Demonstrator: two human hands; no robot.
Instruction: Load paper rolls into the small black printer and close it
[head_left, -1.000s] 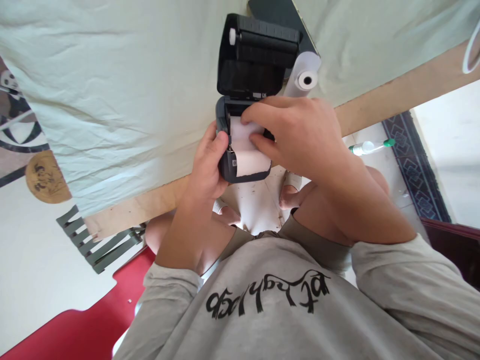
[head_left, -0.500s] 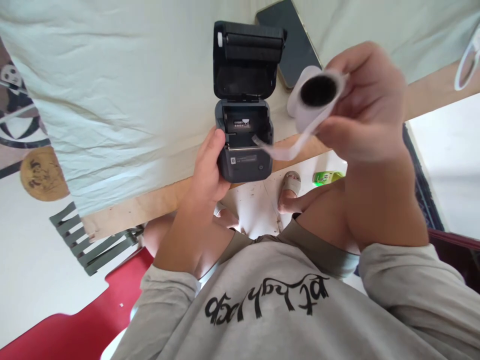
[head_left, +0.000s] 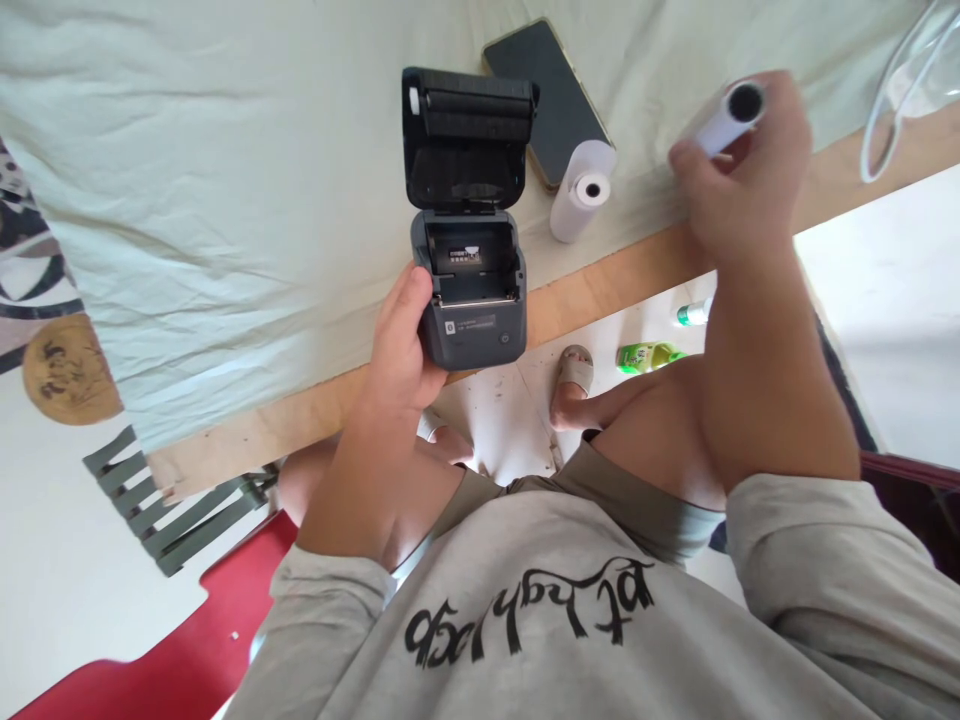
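Roll-swap step, I judge: left hand (head_left: 401, 345) grips the small dark-grey thermal printer (head_left: 471, 290), lid open, bay empty; right hand (head_left: 739, 170) at two o'clock clasps a nearly spent white paper roll (head_left: 726, 118) — a full white roll (head_left: 579, 190) lies just beside the printer, needing seating next.

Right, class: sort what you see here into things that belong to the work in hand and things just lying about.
In hand:
- printer, lid open, paper bay empty, gripped by the left hand
- used paper roll held in the right hand
- fresh paper roll beside the printer

Lying about:
- phone
- green bottle on the floor
- red chair
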